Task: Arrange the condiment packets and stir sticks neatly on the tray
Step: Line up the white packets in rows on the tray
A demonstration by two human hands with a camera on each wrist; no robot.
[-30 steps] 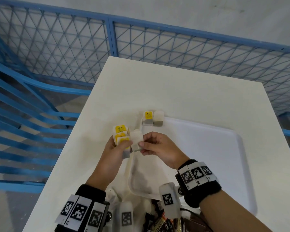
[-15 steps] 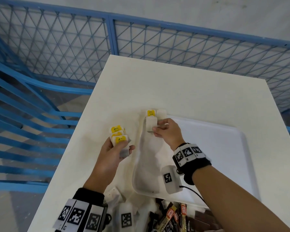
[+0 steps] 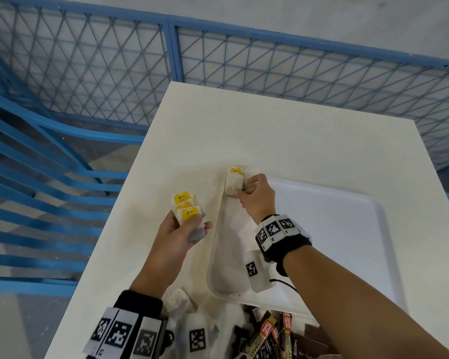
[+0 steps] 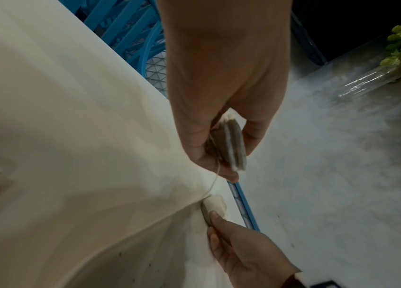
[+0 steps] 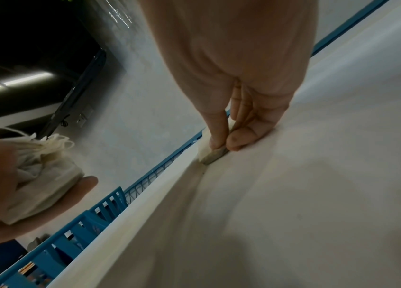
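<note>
Where the head view cuts off at its lower edge, a heap of dark sachets [image 3: 275, 338] and loose tea bags [image 3: 178, 303] sits on the bench [image 3: 283, 130], half out of frame and hard to read. Next up, the left hand [image 3: 178, 235] holds a small stack of tea bags [image 3: 188, 212] with yellow tags, thumb curled over the top one. The head view hides the underside; the left wrist view shows the bags [image 4: 230, 144] pinched edge-on with a string trailing down, and the right wrist view shows their bunched strings [image 5: 47, 144]. Further out, the right hand [image 3: 255, 196] pinches one tea bag [image 3: 233, 185] at the far left corner of the white tray [image 3: 347, 229]. The right wrist view shows thumb and forefinger closed on it [image 5: 210, 153] against the tray floor. Just beyond, two more bags [image 3: 244, 171] lie side by side, partly hidden by the knuckles. Behind the bench runs a blue mesh fence [image 3: 270, 55].
</note>
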